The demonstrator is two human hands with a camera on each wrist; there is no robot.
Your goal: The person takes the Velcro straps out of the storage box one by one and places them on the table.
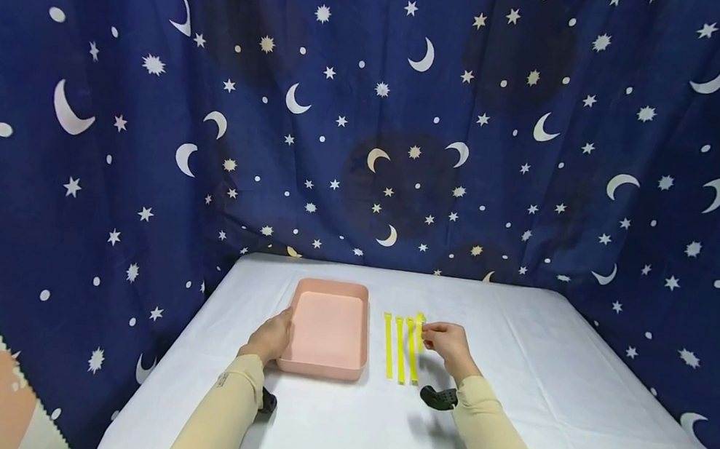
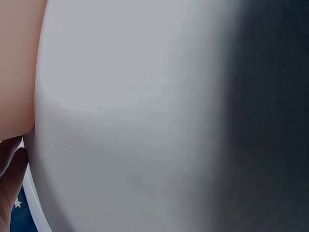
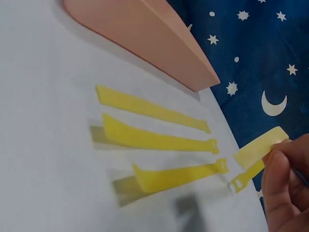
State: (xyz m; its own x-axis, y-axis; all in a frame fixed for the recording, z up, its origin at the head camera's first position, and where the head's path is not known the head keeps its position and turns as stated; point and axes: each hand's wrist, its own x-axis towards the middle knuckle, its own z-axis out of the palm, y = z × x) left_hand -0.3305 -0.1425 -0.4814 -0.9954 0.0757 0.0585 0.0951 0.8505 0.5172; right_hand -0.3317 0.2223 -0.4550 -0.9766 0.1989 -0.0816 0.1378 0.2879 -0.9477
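Tray: a shallow pink rectangular tray (image 1: 328, 329) stands on the white-covered table (image 1: 547, 390), left of centre; its floor shows bare in the head view, with nothing lying in it.
Left hand: the left hand (image 1: 270, 337) rests against the tray's left wall near the front corner, fingers laid along the rim; whether they curl over it cannot be told. The left wrist view is blurred and shows only pale cloth and a finger edge.
Strips on table: three yellow strips (image 1: 401, 348) lie side by side just right of the tray, running lengthwise away from the person, apart from one another and from the tray wall. In the right wrist view (image 3: 159, 140) each carries a small buckle-like end.
Held strip: a fourth yellow strip (image 3: 258, 153) is lifted at its far end, just right of the other three.
Right hand: the right hand (image 1: 446, 342) pinches that held strip between fingertips (image 3: 276, 166) and thumb.
Backdrop: dark blue cloth (image 1: 147, 122) with moons and stars hangs behind the table.
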